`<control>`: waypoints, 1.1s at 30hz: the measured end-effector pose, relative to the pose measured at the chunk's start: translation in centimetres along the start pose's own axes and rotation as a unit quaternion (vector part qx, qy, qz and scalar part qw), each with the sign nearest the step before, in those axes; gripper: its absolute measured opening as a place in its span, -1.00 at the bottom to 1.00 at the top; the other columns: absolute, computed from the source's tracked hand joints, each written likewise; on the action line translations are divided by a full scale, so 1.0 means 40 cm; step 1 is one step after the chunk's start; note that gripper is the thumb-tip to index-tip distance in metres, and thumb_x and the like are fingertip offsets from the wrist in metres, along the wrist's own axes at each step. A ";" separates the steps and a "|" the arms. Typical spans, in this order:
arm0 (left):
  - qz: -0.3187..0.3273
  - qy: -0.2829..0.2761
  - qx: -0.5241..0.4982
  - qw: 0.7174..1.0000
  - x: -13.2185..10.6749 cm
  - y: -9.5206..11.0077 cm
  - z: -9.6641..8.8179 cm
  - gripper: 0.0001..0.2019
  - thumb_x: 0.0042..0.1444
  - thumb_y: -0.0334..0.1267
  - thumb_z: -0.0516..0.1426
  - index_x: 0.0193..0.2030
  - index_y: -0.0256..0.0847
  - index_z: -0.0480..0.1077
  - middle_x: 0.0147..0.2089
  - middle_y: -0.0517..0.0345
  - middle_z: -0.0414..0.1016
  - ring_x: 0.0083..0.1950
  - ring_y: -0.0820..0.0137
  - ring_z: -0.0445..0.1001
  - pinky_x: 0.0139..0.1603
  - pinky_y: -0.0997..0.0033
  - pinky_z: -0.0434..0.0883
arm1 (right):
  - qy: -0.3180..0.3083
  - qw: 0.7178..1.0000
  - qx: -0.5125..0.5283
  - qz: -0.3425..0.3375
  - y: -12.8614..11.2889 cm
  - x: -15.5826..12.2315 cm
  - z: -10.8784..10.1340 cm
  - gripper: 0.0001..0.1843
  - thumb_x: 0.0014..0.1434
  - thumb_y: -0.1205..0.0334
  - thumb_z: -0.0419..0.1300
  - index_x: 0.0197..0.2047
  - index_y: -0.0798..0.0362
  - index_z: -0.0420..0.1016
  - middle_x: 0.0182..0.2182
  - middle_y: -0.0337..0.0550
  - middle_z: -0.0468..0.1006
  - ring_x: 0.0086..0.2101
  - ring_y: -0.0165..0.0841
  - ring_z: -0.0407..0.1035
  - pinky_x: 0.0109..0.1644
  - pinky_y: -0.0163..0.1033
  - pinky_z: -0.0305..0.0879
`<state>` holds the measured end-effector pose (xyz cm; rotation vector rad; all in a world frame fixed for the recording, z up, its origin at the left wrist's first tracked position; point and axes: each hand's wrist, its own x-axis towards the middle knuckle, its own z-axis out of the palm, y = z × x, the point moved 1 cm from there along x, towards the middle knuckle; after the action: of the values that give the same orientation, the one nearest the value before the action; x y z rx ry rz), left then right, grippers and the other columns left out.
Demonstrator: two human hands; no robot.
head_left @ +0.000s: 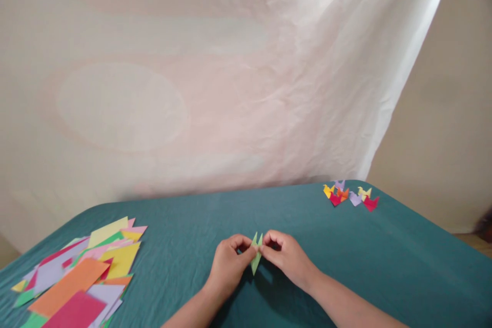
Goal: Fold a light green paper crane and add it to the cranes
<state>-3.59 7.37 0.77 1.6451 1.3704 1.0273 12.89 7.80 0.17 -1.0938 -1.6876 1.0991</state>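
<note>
A small light-green folded paper (255, 265) is held just above the table, in front of me. Two narrow points stick up from its top, and its lower end tapers to a tip. My left hand (230, 260) pinches it from the left between thumb and fingers. From the other side, my right hand (285, 256) grips its right edge with thumb and forefinger. My fingertips cover the middle of the paper, and the two hands nearly meet there.
Loose coloured paper sheets (73, 284) lie in an overlapping pile at the left of the table. Several small folded paper birds (356, 198) stand together near the far right corner. A dark green cloth (184, 236) covers the table, and a pale hanging sheet (230, 87) rises behind it.
</note>
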 end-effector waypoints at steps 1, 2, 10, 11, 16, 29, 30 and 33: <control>-0.001 0.002 0.002 1.000 -0.001 -0.002 0.002 -0.82 -0.02 -0.20 0.17 -0.51 -0.27 0.46 -0.52 0.16 0.42 -0.46 0.42 0.34 -0.40 0.51 0.26 | -0.004 1.000 -0.006 -0.002 0.001 0.000 0.000 -0.84 0.09 0.22 0.16 -0.47 0.08 0.35 -0.57 -0.33 0.32 -0.51 -0.46 0.18 -0.43 -0.39 0.10; -0.002 0.004 0.005 1.000 -0.001 -0.003 0.003 -0.82 -0.02 -0.20 0.17 -0.51 -0.26 0.46 -0.53 0.17 0.41 -0.47 0.42 0.34 -0.41 0.52 0.26 | -0.007 1.000 -0.013 -0.004 0.002 0.001 0.001 -0.85 0.09 0.23 0.16 -0.47 0.08 0.35 -0.56 -0.33 0.33 -0.50 -0.45 0.20 -0.42 -0.39 0.11; 0.044 -0.011 0.076 0.996 0.000 0.009 -0.003 -0.79 0.06 -0.20 0.10 -0.50 -0.22 0.44 -0.49 0.19 0.43 -0.41 0.39 0.36 -0.34 0.50 0.25 | 0.025 0.988 -0.133 -0.077 0.001 -0.008 0.017 -0.83 0.15 0.28 0.08 -0.48 0.05 0.29 -0.52 -0.29 0.34 -0.47 -0.42 0.21 -0.37 -0.35 0.12; 0.053 -0.015 0.088 0.995 0.001 0.012 -0.005 -0.79 0.06 -0.20 0.09 -0.50 -0.22 0.44 -0.48 0.18 0.43 -0.39 0.38 0.36 -0.33 0.50 0.24 | 0.030 0.987 -0.138 -0.080 0.001 -0.008 0.018 -0.82 0.17 0.27 0.07 -0.48 0.05 0.29 -0.52 -0.29 0.34 -0.47 -0.42 0.21 -0.37 -0.35 0.12; 0.067 -0.003 0.115 0.991 -0.002 0.020 -0.006 -0.77 0.10 -0.20 0.05 -0.51 -0.21 0.39 -0.46 0.17 0.42 -0.37 0.37 0.37 -0.32 0.48 0.23 | 0.024 0.991 -0.107 -0.072 -0.004 -0.009 0.016 -0.82 0.20 0.22 0.08 -0.42 0.06 0.39 -0.47 -0.26 0.42 -0.41 -0.38 0.30 -0.32 -0.34 0.16; 0.031 -0.017 0.053 0.998 0.000 0.013 0.004 -0.78 0.07 -0.16 0.10 -0.49 -0.23 0.40 -0.50 0.21 0.40 -0.42 0.42 0.33 -0.36 0.52 0.22 | 0.042 0.997 -0.059 -0.032 0.000 -0.004 0.008 -0.82 0.07 0.22 0.17 -0.53 0.08 0.38 -0.57 -0.31 0.37 -0.48 -0.42 0.24 -0.39 -0.36 0.13; 0.035 -0.011 0.055 0.998 0.000 0.014 0.003 -0.77 0.08 -0.15 0.09 -0.49 -0.23 0.40 -0.49 0.22 0.40 -0.42 0.43 0.32 -0.37 0.52 0.22 | 0.043 0.997 -0.055 -0.025 0.001 -0.004 0.010 -0.82 0.08 0.21 0.16 -0.52 0.08 0.39 -0.56 -0.30 0.38 -0.48 -0.42 0.24 -0.40 -0.36 0.13; 0.029 -0.001 0.047 0.998 0.001 0.013 0.001 -0.75 0.09 -0.13 0.08 -0.50 -0.23 0.38 -0.52 0.24 0.36 -0.45 0.45 0.30 -0.40 0.53 0.21 | 0.042 0.999 -0.030 -0.003 0.004 -0.005 0.016 -0.82 0.11 0.19 0.15 -0.46 0.09 0.41 -0.53 -0.28 0.42 -0.46 -0.41 0.27 -0.38 -0.36 0.17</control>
<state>-3.34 7.35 1.21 1.7630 1.3955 1.0085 12.38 7.50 -0.20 -1.1553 -1.6657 0.9906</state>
